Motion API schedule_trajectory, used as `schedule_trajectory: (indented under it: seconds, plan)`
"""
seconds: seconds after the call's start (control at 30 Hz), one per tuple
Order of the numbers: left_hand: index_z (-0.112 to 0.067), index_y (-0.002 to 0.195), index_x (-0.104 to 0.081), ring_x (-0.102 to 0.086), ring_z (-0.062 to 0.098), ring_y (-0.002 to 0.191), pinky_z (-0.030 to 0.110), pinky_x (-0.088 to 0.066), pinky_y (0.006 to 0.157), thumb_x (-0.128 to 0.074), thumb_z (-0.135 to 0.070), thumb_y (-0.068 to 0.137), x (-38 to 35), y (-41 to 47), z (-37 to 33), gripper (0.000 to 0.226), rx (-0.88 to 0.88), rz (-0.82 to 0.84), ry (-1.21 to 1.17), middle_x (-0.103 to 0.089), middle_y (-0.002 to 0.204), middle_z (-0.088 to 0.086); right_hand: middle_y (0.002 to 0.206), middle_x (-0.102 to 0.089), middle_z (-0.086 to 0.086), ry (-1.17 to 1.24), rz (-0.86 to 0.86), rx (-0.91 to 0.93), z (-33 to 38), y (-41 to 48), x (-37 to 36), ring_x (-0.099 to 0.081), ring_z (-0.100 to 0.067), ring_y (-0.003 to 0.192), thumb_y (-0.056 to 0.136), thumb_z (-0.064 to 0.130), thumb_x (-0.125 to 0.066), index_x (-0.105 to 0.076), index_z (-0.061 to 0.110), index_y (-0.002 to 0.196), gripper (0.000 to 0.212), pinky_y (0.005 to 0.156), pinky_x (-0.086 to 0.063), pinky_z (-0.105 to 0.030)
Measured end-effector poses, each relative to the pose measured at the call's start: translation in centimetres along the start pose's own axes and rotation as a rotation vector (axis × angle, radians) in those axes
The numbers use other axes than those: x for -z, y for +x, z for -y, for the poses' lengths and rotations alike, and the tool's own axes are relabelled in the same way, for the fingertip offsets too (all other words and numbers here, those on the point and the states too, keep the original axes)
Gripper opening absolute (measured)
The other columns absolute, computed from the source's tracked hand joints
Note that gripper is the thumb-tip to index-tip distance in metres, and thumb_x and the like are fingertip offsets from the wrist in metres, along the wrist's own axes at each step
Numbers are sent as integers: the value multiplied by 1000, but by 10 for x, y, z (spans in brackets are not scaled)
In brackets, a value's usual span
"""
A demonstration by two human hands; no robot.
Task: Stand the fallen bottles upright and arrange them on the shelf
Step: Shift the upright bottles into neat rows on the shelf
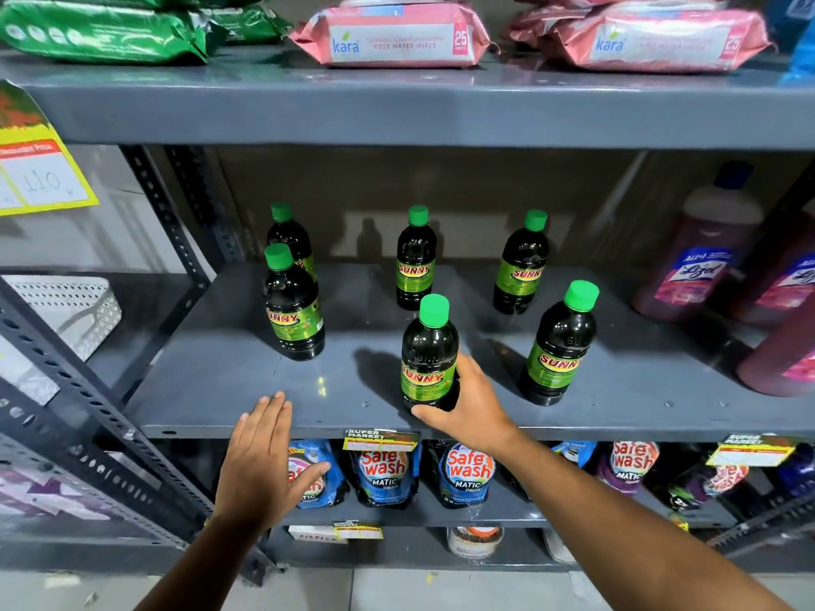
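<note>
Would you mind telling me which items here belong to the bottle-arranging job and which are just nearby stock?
Job: six upright Sunny bottles, including the front one the right hand holds; their shelf; left hand.

Nearby: Lizol bottles, Kara wipes, Safewash pouches, green packs.

- Dark bottles (428, 359) with green caps: yellow-green labels reading "SUNNY".
- Pink packs (394, 35) on the top shelf: "kara", "ROSE WATER WIPES", "25".
- Yellow price card (37, 176) at left: handwritten "110" under a red strip whose words are too blurred to read.
- Pouches (383, 474) on the lower shelf: "Safe wash", "MATIC".
- Pink bottles (699, 266) at right: "Lizol".
- Shelf-edge tags (381, 439): "SUPER MARKET"; the smaller print is unreadable.
</note>
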State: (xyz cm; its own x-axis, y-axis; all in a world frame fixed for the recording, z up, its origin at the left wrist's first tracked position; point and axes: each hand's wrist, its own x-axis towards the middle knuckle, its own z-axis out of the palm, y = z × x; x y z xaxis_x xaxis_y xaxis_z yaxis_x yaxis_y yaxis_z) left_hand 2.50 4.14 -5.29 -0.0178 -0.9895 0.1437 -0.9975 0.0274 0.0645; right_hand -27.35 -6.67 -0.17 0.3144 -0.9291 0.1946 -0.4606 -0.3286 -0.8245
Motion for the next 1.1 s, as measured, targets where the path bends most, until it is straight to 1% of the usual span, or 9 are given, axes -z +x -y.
schedule_trajectory:
  seconds: [0.1,0.47,0.6,0.67,0.77,0.83,0.9,1.0,1.1]
  plan:
    - [4,140,-43,-44,40,134,54,-34,109,-45,-75,77,1,0,0,101,2,-1,2,-45,146,23,113,-56,9,-29,-7,10,-1,3,0,-51,0,107,62,45,-81,-48,36,120,67,88,-39,-16]
    - [4,138,-44,-46,41,132,54,-35,108,-41,-76,79,2,0,0,100,-16,-18,-2,-46,145,23,111,-60,6,-18,-30,20,-1,7,0,-56,-7,105,60,43,-79,-51,34,116,63,91,-48,-32]
    - [5,137,-46,-46,40,132,54,-36,108,-37,-77,81,3,1,1,99,-23,-31,-12,-47,144,23,135,-43,9,-5,-39,-6,-4,6,0,-45,-5,122,58,46,-85,-29,31,144,104,104,-39,-30]
    - [5,137,-46,-47,39,132,54,-36,108,-30,-78,83,5,1,2,100,-27,-27,-4,-47,144,23,136,-28,6,-53,-184,17,-1,-1,0,-34,-7,126,56,50,-87,-16,24,149,120,105,-32,-26]
    - [5,137,-46,-48,39,131,52,-37,107,-22,-79,84,5,-1,9,102,-25,-23,16,-48,143,23,124,-36,-10,-159,-450,367,14,-15,-7,-41,-28,116,64,46,-81,-34,11,135,93,100,-38,-35]
    - [6,137,-45,-47,39,132,52,-36,108,-23,-78,84,2,-5,17,102,-1,-26,30,-48,144,23,117,-40,-4,-197,-400,593,29,-20,-17,-43,-24,109,72,40,-76,-42,16,128,70,96,-38,-31]
    - [5,138,-43,-44,39,134,51,-34,110,-33,-76,81,-2,-11,30,100,31,-30,40,-45,146,23,115,-44,-4,-181,-227,644,49,-18,-36,-46,-20,109,78,33,-73,-48,16,125,56,96,-40,-29]
    - [6,138,-42,-42,38,135,49,-32,111,-43,-73,77,-4,-15,49,100,52,-40,43,-44,146,24,122,-49,-9,-91,-36,465,79,0,-70,-45,-16,117,83,29,-69,-47,15,130,54,103,-31,-16]
    - [5,138,-43,-41,37,135,48,-30,112,-44,-73,79,-1,-17,66,97,61,-50,19,-45,146,23,129,-47,-10,2,-8,261,98,33,-100,-45,-16,120,82,22,-72,-42,9,137,63,103,-28,-13]
